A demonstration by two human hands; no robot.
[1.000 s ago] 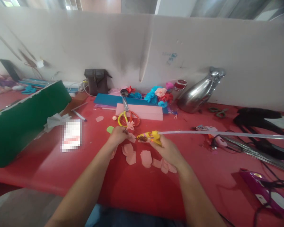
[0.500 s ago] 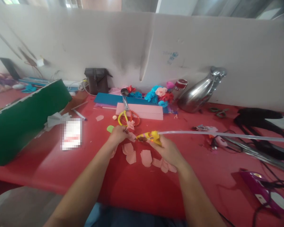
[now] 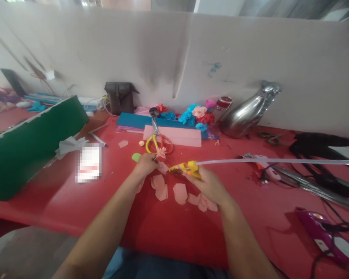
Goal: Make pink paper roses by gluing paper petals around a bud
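Observation:
My left hand (image 3: pixel 146 164) is closed on a pink paper petal (image 3: pixel 163 167), pinched at the fingertips. Just beyond those fingers is a small pink paper flower (image 3: pixel 161 152), in front of the scissors handles; whether the hand also holds it I cannot tell. A yellow hot glue gun (image 3: pixel 192 166) is gripped in my right hand (image 3: pixel 211 185), its nozzle close to the petal and an orange light glowing on it. From its back a long clear glue stick (image 3: pixel 238 161) runs to the right. Below the hands lie pink petal stacks (image 3: pixel 180 193) and loose petals (image 3: pixel 205 203).
Scissors (image 3: pixel 155 128) with yellow and red handles rest on folded pink paper (image 3: pixel 186 136). Behind are paper flowers (image 3: pixel 199 112), a jar (image 3: pixel 223 104) and a metal jug (image 3: pixel 250 112). A green board (image 3: pixel 31 147) stands left; a magenta corded tool (image 3: pixel 322 232) lies right.
The view has shifted slightly. The far end of the glue stick has swung a little upward in the picture. Both hands keep their hold, with petal and nozzle still close together.

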